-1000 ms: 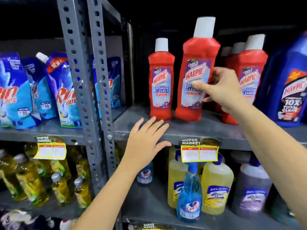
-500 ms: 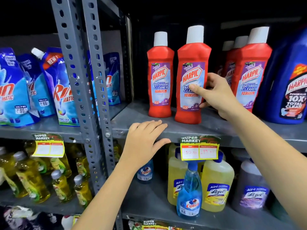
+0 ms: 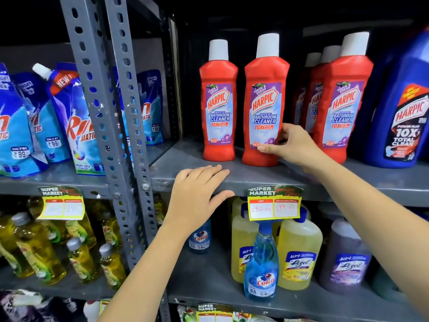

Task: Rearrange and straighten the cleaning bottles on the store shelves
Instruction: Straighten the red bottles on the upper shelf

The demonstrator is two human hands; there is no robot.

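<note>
Red Harpic bathroom cleaner bottles with white caps stand on the grey metal shelf point(image 3: 243, 176). The second red bottle point(image 3: 264, 73) stands upright beside the leftmost red bottle point(image 3: 218, 75). My right hand point(image 3: 291, 145) grips the second bottle low on its right side, thumb across the label's bottom. My left hand point(image 3: 197, 196) rests flat on the shelf's front edge, fingers on top, thumb under the lip. More red bottles point(image 3: 343, 89) stand in a group to the right, some hidden behind the front one.
A large blue Harpic bottle point(image 3: 404, 117) stands at the far right. Blue Rin pouches point(image 3: 76, 126) fill the left bay behind slotted grey uprights point(image 3: 97, 94). Below are yellow Lizol jugs point(image 3: 299, 252), a blue Colin spray point(image 3: 262, 270) and a price tag point(image 3: 274, 203).
The second red bottle has gone from tilted to upright and now stands squarely on the shelf. My right hand slid down to its lower right side. My left hand settled onto the shelf edge.
</note>
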